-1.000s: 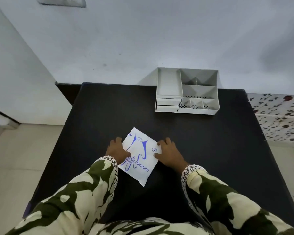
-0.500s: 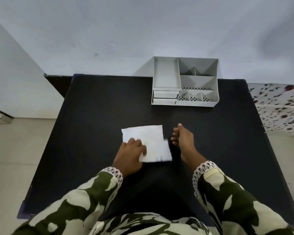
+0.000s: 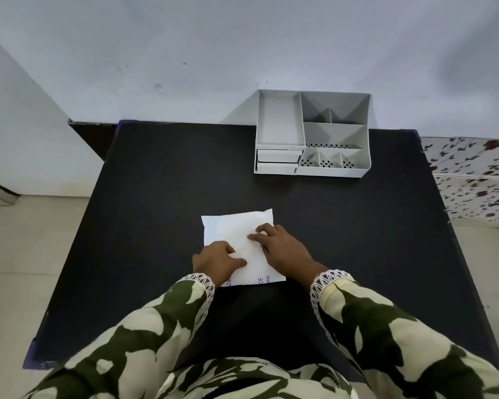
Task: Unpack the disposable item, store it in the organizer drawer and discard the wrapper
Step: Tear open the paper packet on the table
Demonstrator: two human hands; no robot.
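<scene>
Black bench (image 3: 156,197) against pale wall (image 3: 185,53); white packet (image 3: 231,231) lies flat near organizer (image 3: 311,133), left hand (image 3: 216,260) and right hand (image 3: 283,249) pressing on it, fingers spread.

Home room, black table (image 3: 162,197), desk organizer (image 3: 311,133), floral cloth (image 3: 473,180), tiled floor (image 3: 26,240)

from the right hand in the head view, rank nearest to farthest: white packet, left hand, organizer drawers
1. white packet: under the right hand, touching.
2. left hand: just left, on the packet's near edge.
3. organizer drawers: far side of the table, by the wall.
</scene>
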